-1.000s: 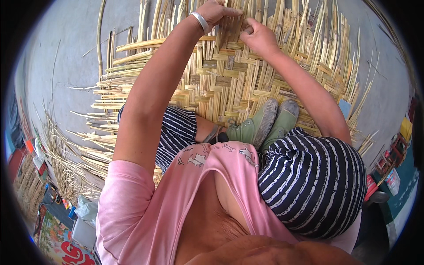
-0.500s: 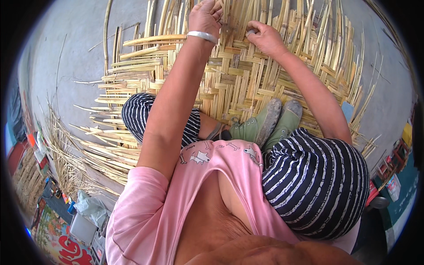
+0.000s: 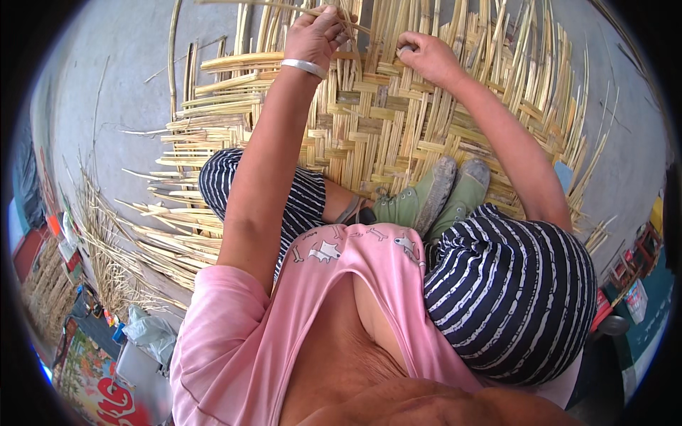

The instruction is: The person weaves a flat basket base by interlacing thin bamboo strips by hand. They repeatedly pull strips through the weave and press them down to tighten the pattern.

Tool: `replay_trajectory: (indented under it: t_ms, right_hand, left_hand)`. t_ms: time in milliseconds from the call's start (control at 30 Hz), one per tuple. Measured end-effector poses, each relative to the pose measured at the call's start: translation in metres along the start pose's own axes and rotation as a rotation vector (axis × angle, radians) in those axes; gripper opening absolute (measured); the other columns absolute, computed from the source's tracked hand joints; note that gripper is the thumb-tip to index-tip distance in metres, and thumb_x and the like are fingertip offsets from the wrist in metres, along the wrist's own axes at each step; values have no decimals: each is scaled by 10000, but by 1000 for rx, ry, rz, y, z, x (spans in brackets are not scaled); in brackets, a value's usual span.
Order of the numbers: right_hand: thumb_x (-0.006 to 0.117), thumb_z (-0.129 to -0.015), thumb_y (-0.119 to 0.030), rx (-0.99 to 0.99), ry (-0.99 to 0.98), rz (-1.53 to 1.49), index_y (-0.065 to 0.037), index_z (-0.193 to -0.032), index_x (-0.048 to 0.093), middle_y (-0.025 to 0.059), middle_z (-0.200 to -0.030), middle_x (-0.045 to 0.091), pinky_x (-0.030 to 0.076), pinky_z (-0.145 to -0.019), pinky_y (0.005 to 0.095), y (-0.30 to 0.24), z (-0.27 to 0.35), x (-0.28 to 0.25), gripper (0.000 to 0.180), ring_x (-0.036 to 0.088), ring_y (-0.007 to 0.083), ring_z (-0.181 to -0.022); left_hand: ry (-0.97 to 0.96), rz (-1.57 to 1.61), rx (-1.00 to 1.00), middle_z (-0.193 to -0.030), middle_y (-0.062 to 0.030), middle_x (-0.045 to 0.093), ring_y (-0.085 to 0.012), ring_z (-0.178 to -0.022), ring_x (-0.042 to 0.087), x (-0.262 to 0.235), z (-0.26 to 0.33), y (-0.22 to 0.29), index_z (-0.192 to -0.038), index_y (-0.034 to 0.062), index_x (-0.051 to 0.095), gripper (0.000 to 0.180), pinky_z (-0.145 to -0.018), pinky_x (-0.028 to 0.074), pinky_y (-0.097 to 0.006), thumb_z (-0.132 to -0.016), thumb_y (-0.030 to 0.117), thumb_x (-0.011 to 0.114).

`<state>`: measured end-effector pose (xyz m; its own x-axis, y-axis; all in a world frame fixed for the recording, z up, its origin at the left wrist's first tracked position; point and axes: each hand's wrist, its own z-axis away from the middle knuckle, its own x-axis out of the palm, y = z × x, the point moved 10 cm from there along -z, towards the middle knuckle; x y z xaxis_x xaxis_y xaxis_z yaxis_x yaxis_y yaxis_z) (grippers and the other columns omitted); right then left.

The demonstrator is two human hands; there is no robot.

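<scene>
A half-woven mat of pale yellow split-reed strips (image 3: 383, 106) lies on the floor, its loose ends fanning out at the far side and the left. My left hand (image 3: 316, 37), with a silver bangle at the wrist, is closed on thin reed strips (image 3: 273, 6) raised at the mat's far edge; one runs off to the left. Right of it, my right hand (image 3: 432, 58) is curled low over the weave. Something grey shows at its fingertips, and what it grips is hidden.
My green shoes (image 3: 426, 202) rest on the mat's near part. Loose reeds (image 3: 106, 241) lie on the grey floor (image 3: 135, 78) at the left. A pale plastic bag (image 3: 149, 330) is at the lower left. A small blue piece (image 3: 563, 175) lies by the mat's right edge.
My left hand has moved left and slightly nearer, drawing reed strips sideways so that one now stretches left across the top. My right hand has stayed almost in place.
</scene>
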<state>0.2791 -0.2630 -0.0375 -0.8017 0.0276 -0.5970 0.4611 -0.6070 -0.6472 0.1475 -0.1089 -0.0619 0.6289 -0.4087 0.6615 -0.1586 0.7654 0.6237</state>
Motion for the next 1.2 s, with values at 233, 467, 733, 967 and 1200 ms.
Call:
replay_trajectory:
  t_ms: [233, 467, 733, 967, 1200]
  right_hand:
    - [639, -912, -278, -83, 31, 115, -145, -1149, 711, 90, -1067, 733, 548, -866, 424, -3, 0, 0, 281, 701, 291, -950]
    - [604, -970, -244, -159, 117, 251, -106, -1155, 689, 102, -1122, 668, 545, -897, 463, -13, 9, 4, 246, 672, 325, -1017]
    - [554, -981, -157, -126, 168, 316, -90, -1283, 617, 143, -1162, 639, 571, -874, 471, -25, 24, 6, 316, 677, 339, -995]
    - [586, -978, -126, -412, 135, 357, -60, -1235, 618, 126, -1140, 645, 579, -901, 434, -77, 25, 5, 267, 680, 331, -1005]
    - [619, -978, -109, -553, 16, 453, -28, -1348, 593, 149, -1217, 641, 533, -1020, 405, -111, -24, 62, 380, 657, 321, -1117]
  left_hand:
    - [386, -163, 103, -1134, -193, 714, -262, -1003, 721, -13, 49, 15, -1218, -19, 587, 229, -818, 636, -390, -1002, 44, 632]
    - [602, -312, 254, -1006, -109, 731, -182, -844, 731, -38, 77, 6, -1122, -8, 684, 190, -629, 632, -288, -937, 20, 715]
    - [625, -346, 374, -886, -94, 717, -132, -652, 668, -38, 76, 4, -1069, -27, 691, 145, -553, 561, -251, -929, 9, 709]
    - [631, -73, 292, -882, -107, 738, -160, -691, 708, -57, 91, 28, -1041, 6, 672, 123, -601, 586, -252, -931, 27, 723]
    - [813, -208, 283, -889, -40, 684, -123, -714, 629, -93, 104, 50, -1036, 36, 672, 164, -648, 535, -278, -918, 96, 768]
